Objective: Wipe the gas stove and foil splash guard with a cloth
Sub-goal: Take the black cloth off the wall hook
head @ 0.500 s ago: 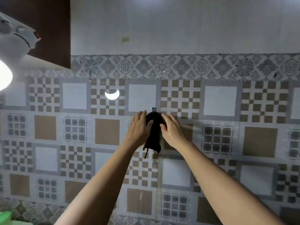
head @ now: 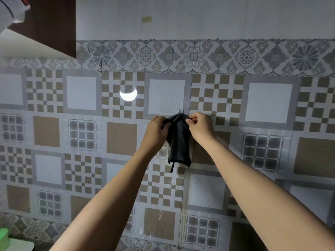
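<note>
A dark cloth [head: 179,142] hangs against the patterned tiled wall [head: 83,134], its top just below a small clear wall hook [head: 181,111]. My left hand [head: 156,130] grips the cloth's upper left edge. My right hand [head: 200,126] pinches its upper right edge with thumb and fingers. A thin loop dangles from the cloth's lower left corner. The gas stove and the foil splash guard are out of view.
A dark wooden cabinet [head: 52,24] sits at the upper left with a white object [head: 10,9] in front of it. A lamp's reflection [head: 128,94] glares on the tiles. A green container [head: 3,238] shows at the bottom left corner.
My hands have spread slightly and the cloth now hangs longer and more unfolded below the hook. The view has shifted a little closer to the wall.
</note>
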Demonstrator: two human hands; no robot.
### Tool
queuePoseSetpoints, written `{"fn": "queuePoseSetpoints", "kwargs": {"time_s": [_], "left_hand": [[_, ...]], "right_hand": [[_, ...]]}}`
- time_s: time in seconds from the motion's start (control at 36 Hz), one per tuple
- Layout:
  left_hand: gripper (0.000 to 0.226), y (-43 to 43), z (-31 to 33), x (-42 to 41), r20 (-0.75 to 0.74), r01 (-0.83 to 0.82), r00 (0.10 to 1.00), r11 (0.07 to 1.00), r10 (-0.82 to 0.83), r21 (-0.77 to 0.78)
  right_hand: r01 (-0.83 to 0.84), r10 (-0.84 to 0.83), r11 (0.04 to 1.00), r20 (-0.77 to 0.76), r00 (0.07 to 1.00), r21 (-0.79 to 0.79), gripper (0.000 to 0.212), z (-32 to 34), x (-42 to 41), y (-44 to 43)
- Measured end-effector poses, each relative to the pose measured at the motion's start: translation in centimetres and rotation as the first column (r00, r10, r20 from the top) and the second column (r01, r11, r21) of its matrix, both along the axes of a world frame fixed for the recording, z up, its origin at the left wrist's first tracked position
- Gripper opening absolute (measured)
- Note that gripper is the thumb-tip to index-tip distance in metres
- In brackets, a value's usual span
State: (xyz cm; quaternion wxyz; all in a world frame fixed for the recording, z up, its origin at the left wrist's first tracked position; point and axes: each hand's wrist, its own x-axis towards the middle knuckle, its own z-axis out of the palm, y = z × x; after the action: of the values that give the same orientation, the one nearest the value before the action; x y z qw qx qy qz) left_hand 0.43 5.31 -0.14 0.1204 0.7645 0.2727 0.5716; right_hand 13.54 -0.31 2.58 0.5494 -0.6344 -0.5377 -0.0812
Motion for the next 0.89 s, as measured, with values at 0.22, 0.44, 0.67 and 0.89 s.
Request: {"fn": "queuePoseSetpoints", "kwargs": {"time_s": [0.22, 0.44, 0.67, 0.89], "left_hand": [[0.022, -2.8, 1.0, -2.0, 0.11, -0.012, 0.994, 0.999, 0.008, 0.035], [0.021, -10.7, -3.0, -4.6, 0.133, 0.094, 0.987, 0.995, -0.087, -0.046], [0.011, -18.3, -8.9, -6.2, 0.069, 0.258, 0.966, 0.954, -0.25, -0.153], [0.018, -23.6, -11.7, -6.3, 0.114, 0.49, 0.871, 0.838, -0.477, -0.239]], "right_hand": [[-0.048, 0.046, 0.998, 0.032, 0.998, 0.045, 0.019, 1.1, -1.7, -4.0], [-0.157, 0.161, 0.984, 0.034, 0.986, -0.089, 0.013, -2.0, -3.2, -12.6], [-0.241, 0.232, 0.96, -0.075, 0.97, -0.141, 0.009, -7.5, -2.7, -20.8], [-0.23, 0.22, 0.965, -0.091, 0.971, -0.126, 0.007, -10.3, -2.2, -27.3]]}}
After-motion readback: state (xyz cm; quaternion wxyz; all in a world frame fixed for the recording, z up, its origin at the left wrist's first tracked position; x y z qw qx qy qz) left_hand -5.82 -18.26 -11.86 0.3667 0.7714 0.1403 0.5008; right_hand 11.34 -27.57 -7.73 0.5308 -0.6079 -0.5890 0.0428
